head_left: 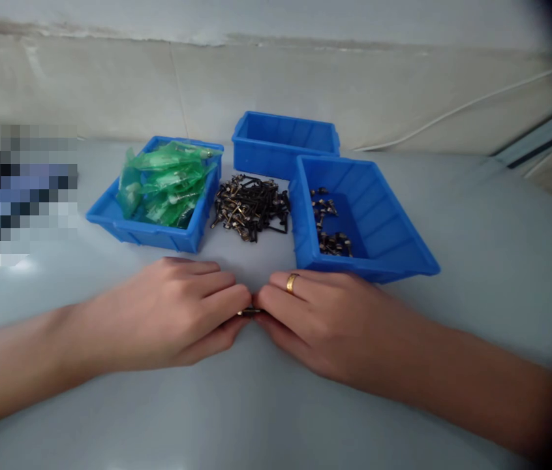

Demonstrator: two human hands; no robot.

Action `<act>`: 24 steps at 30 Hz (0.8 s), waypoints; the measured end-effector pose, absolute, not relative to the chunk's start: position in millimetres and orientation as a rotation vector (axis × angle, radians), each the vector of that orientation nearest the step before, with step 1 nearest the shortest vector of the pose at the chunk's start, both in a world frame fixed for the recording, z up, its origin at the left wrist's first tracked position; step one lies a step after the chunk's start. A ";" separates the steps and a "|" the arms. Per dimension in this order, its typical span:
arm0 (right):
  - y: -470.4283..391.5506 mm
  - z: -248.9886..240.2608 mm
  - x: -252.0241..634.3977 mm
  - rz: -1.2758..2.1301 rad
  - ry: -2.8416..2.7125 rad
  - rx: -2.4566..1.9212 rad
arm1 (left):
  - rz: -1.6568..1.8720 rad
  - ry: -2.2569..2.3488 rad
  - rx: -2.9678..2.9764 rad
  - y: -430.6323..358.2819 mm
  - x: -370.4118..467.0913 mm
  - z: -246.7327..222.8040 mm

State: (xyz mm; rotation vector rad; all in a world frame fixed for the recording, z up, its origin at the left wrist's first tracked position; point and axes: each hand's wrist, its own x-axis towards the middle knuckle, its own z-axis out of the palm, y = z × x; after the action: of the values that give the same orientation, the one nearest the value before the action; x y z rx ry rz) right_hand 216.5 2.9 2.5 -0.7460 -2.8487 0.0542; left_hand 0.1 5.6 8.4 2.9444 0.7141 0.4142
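Note:
My left hand (188,310) and my right hand (312,316) meet over the table, fingertips almost touching. Pinched between both is a small dark metal piece (249,312) with a brassy shine; the fingers cover most of it, so its exact kind is hidden. A gold ring (291,282) sits on a finger of my right hand. Just beyond the hands lies a pile of small black and brass-coloured metal parts (251,205). To its right, a blue bin (378,215) holds several similar small parts (332,245) along its left side.
A blue bin (158,235) at the left holds green plastic bags (173,179) with things inside. Another blue bin (283,156) stands at the back by the wall (266,78). A white cable (462,108) runs along the wall at right. A blurred-out patch (12,189) covers the far left.

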 end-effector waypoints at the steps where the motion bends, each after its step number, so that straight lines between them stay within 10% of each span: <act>1: 2.6 2.9 216.7 0.060 -2.854 -0.749 | 0.419 0.710 2.943 5.6 0.0 8.4; 24: 3.1 3.0 216.3 0.067 -2.848 -0.758 | 0.388 0.717 2.946 7.3 0.2 8.2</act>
State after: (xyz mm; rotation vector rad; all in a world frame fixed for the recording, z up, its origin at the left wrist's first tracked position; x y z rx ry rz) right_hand 216.3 3.1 3.0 -0.7578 -2.8485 0.0666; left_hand 0.2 7.3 8.2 2.9459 0.7173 0.3876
